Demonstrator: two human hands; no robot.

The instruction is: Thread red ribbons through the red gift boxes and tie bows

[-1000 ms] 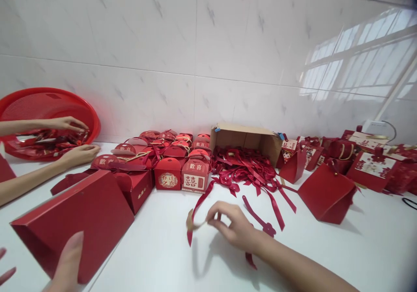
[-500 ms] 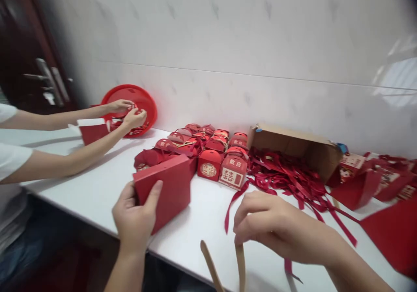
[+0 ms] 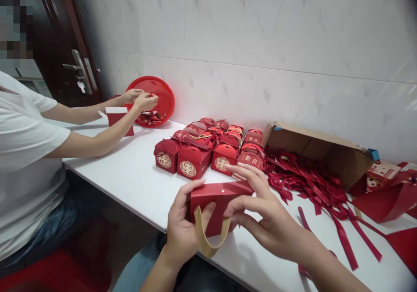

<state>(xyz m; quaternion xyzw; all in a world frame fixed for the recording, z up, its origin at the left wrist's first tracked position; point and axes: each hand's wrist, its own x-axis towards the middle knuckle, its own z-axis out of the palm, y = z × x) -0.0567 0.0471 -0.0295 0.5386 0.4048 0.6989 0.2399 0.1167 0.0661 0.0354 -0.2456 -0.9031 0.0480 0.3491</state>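
Note:
In the head view, my left hand (image 3: 182, 227) is closed around the left side of a plain red paper box (image 3: 208, 192), thumb on its near face. The box has a small pale hole or dot along its upper edge. My right hand (image 3: 270, 218) pinches one end of a tan strap (image 3: 208, 249) against the box, with its upper fingers over the box's right edge. The strap hangs in a U-shaped loop in front of the box, its other end beside my left thumb.
Several finished red gift boxes (image 3: 193, 161) stand in rows behind my hands. Red ribbons (image 3: 302, 174) spill from a tipped cardboard box (image 3: 325, 146). Red packaging (image 3: 381, 200) lies at right. At left, a co-worker's hands (image 3: 143, 101) handle something small by a red basket (image 3: 166, 90).
My right hand has brought the tan strap up to the red box, which has turned and now sits between both hands. The view has swung left, showing more of the co-worker.

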